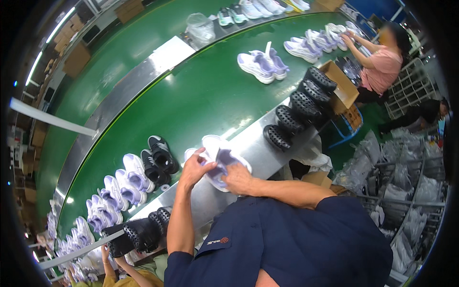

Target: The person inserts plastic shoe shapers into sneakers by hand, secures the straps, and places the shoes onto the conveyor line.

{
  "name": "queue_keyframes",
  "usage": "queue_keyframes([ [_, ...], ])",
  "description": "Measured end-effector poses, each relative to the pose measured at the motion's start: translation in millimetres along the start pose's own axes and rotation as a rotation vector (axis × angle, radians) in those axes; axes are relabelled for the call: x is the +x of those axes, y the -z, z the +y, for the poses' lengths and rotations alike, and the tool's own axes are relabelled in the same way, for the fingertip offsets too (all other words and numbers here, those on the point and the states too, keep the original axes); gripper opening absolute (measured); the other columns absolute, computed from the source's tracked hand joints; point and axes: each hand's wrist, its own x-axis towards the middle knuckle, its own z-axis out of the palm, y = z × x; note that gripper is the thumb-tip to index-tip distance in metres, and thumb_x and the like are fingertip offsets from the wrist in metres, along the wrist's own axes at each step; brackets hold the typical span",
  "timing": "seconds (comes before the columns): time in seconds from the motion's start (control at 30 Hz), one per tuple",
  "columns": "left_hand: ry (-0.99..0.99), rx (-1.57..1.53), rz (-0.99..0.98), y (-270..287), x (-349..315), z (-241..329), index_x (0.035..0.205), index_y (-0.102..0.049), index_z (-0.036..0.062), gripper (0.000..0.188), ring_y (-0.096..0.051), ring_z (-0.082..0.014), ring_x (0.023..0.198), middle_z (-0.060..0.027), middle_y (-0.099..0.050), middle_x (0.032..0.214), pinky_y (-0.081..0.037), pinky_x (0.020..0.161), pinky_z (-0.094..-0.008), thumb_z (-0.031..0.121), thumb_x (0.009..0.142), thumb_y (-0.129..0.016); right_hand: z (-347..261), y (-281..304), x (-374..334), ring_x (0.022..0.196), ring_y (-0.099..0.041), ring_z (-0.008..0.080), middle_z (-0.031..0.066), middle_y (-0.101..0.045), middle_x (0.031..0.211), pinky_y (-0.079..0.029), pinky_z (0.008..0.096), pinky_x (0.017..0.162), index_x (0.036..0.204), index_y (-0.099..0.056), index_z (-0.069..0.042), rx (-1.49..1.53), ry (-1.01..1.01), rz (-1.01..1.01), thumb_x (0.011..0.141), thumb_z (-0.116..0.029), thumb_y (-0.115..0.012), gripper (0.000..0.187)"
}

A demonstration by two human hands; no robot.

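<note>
A white and lavender sneaker [237, 158] is in front of me at the near edge of the green belt, its opening turned toward me. My left hand [195, 168] is closed on the upper by the tongue, thumb and fingers pinching it. Bent over the heel side, my right hand [239, 179] grips the shoe's collar, and its fingertips are partly hidden in the opening. Another pale shoe edge shows behind my left hand; I cannot tell whether it is a second shoe. Left of my hands stands a pair of black and grey sneakers [162, 152].
White and lavender sneakers [128, 185] line the belt [186, 115] at left, with another pair [262, 66] ahead. Black perforated shoe-shaped forms [303, 106] stand on the metal ledge [260, 153] beside a cardboard box [345, 91]. A co-worker in pink [382, 64] handles shoes at far right.
</note>
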Motion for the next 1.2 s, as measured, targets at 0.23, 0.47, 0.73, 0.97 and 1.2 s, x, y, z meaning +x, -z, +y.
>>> queue_keyframes([
  [0.23,-0.164,0.207,0.467,-8.8,-43.2,7.3,0.129,-0.058,0.0024,0.07,-0.06,-0.0328,0.099,-0.0193,-0.061,0.105,-0.049,0.088,-0.0435,0.022,0.068,-0.085,48.7,133.3,-71.7,0.084,-0.061,0.0316,0.0127,-0.062,0.088,-0.049,0.0422,0.072,0.098,-0.061,-0.003,0.171,-0.391,0.52,0.08,-0.028,-0.074,0.033],
  [0.47,-0.177,0.893,0.423,-48.0,-7.9,79.5,0.101,-0.064,-0.0002,0.053,-0.058,-0.0319,0.089,-0.0178,-0.067,0.09,-0.043,0.077,-0.0427,0.044,0.075,-0.077,164.1,190.1,-131.1,0.084,-0.062,0.0327,0.0125,-0.06,0.087,-0.052,0.0441,0.071,0.104,-0.06,-0.003,-0.545,-0.826,0.549,0.086,-0.044,-0.068,0.046],
  [0.73,-0.249,0.549,0.309,-77.6,13.7,38.3,0.081,-0.061,-0.0037,0.021,-0.064,-0.0444,0.08,-0.0273,-0.064,0.08,-0.051,0.072,-0.0512,0.017,0.082,-0.064,113.5,216.5,-128.0,0.07,-0.064,0.0384,0.0179,-0.062,0.075,-0.052,0.0463,0.063,0.079,-0.057,-0.003,-0.195,-0.478,0.434,0.086,-0.042,-0.069,0.041],
  [0.97,-0.246,0.303,0.028,-98.6,44.8,50.2,0.084,-0.064,-0.0036,0.025,-0.063,-0.0467,0.087,-0.029,-0.065,0.087,-0.05,0.078,-0.0512,0.021,0.086,-0.064,54.9,140.2,-87.9,0.07,-0.065,0.0447,0.0275,-0.063,0.069,-0.052,0.0503,0.067,0.077,-0.065,0.007,0.263,-0.464,-0.034,0.088,-0.041,-0.065,0.049],
  [1.2,-0.314,0.272,0.082,-97.8,57.5,42.5,0.085,-0.062,-0.0016,0.021,-0.062,-0.0442,0.078,-0.0263,-0.063,0.08,-0.048,0.07,-0.0486,0.02,0.086,-0.064,31.2,115.0,-69.8,0.069,-0.066,0.0442,0.0272,-0.064,0.069,-0.053,0.0498,0.065,0.074,-0.066,0.005,0.146,-0.433,0.095,0.089,-0.036,-0.065,0.043],
])
